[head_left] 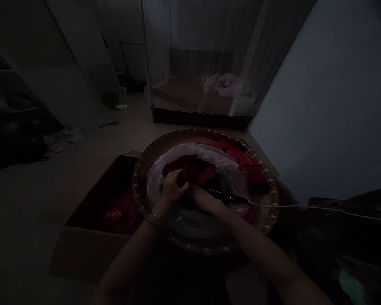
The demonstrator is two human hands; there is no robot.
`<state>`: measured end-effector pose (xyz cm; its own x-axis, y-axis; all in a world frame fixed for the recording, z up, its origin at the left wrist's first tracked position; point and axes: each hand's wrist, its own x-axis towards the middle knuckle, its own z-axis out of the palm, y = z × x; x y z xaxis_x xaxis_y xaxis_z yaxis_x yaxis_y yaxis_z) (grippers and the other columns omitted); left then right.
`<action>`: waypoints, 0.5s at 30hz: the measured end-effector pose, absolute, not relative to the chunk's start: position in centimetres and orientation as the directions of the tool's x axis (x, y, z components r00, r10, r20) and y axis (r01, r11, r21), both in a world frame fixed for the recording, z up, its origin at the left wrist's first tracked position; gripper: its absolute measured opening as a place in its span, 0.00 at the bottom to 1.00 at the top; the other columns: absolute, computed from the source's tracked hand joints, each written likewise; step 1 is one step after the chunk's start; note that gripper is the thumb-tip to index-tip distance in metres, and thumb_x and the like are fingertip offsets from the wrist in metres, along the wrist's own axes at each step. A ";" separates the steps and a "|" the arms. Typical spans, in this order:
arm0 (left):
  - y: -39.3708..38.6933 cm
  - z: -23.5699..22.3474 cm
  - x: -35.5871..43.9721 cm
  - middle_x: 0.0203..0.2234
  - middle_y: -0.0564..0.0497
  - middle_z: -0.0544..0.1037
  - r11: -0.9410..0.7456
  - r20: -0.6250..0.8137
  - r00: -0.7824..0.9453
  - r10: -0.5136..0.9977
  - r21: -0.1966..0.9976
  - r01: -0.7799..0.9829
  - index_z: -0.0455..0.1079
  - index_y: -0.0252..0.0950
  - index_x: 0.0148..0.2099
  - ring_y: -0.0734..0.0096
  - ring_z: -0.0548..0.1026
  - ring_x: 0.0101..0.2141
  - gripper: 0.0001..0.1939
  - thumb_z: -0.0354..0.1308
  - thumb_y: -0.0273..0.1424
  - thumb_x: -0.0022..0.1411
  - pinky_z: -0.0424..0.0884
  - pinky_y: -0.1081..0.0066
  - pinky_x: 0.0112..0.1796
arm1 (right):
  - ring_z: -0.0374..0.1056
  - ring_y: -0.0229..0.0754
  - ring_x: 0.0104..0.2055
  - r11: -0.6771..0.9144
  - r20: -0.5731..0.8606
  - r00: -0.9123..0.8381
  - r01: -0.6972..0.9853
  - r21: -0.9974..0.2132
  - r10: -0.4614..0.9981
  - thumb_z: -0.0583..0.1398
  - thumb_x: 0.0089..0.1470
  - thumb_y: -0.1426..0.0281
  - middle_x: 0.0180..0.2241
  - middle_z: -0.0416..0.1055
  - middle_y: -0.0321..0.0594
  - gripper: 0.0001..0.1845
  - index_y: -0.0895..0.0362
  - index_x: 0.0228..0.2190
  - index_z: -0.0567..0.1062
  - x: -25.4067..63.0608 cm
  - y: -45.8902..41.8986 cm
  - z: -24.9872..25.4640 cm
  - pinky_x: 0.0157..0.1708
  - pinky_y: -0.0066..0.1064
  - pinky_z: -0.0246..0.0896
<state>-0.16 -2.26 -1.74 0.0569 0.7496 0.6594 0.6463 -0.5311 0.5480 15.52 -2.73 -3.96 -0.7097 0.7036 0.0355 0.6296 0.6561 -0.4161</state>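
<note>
My left hand [173, 186] is curled over a dark red piece [186, 174], with its thumb toward my right hand. My right hand [201, 197] meets it just to the right, and its fingers are hidden in shadow. Against the right hand lies a slim black device [233, 198] with a small glowing red light, its white cord [279, 206] running off to the right. Both hands are over an open clear plastic bag [155, 169] that holds dark red pieces. The bag sits in a round woven basket [269, 169], with bright red packets [238, 154] along its far right side.
On the left, a cardboard box [89, 233] holds dark red plastic-wrapped items [120, 212]. A netted bed [180, 95] with pink bedding [228, 84] stands behind. The white wall [330, 106] rises at right, and dark cloth [324, 241] lies below it. The room is very dim.
</note>
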 end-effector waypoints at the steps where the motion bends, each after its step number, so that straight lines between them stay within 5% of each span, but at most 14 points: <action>1: -2.3 -1.7 -0.2 0.41 0.47 0.76 -0.530 0.663 0.052 0.747 0.546 0.649 0.66 0.36 0.48 0.62 0.75 0.42 0.22 0.61 0.26 0.48 0.73 0.61 0.44 | 0.65 0.46 0.47 0.643 0.031 -0.703 0.631 -0.433 0.711 0.56 0.45 0.82 0.46 0.68 0.49 0.28 0.59 0.50 0.67 15.6 -2.7 -3.8 0.47 0.37 0.58; 9: -2.7 -1.1 -0.2 0.42 0.46 0.76 -0.503 0.643 0.031 0.765 0.567 0.652 0.66 0.36 0.49 0.62 0.75 0.43 0.22 0.61 0.27 0.50 0.72 0.60 0.46 | 0.68 0.41 0.35 0.355 0.041 -0.473 0.599 -0.718 0.880 0.58 0.38 0.79 0.34 0.73 0.40 0.16 0.60 0.34 0.71 17.3 -2.1 -2.3 0.36 0.32 0.61; 12: -2.7 -1.0 -0.2 0.42 0.46 0.76 -0.492 0.637 0.026 0.771 0.568 0.659 0.66 0.36 0.49 0.62 0.75 0.42 0.22 0.61 0.27 0.50 0.72 0.61 0.45 | 0.67 0.38 0.33 0.143 0.015 -0.307 0.398 -0.906 0.951 0.59 0.36 0.78 0.29 0.71 0.34 0.13 0.58 0.30 0.70 17.9 -1.4 -2.3 0.34 0.29 0.62; 15: -2.7 -1.0 -0.2 0.42 0.45 0.76 -0.497 0.638 0.026 0.770 0.574 0.651 0.66 0.35 0.49 0.62 0.75 0.43 0.21 0.61 0.27 0.50 0.72 0.61 0.45 | 0.67 0.36 0.30 -0.168 -0.170 -0.219 0.027 -0.985 0.961 0.59 0.37 0.75 0.29 0.71 0.32 0.15 0.57 0.33 0.70 18.1 -1.0 -2.0 0.30 0.28 0.63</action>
<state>-0.19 -2.69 -1.02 0.0257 0.7699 0.6377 0.6509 -0.4971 0.5738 18.12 -1.04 -2.01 -0.2194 0.9607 -0.1700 0.0268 -0.1682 -0.9854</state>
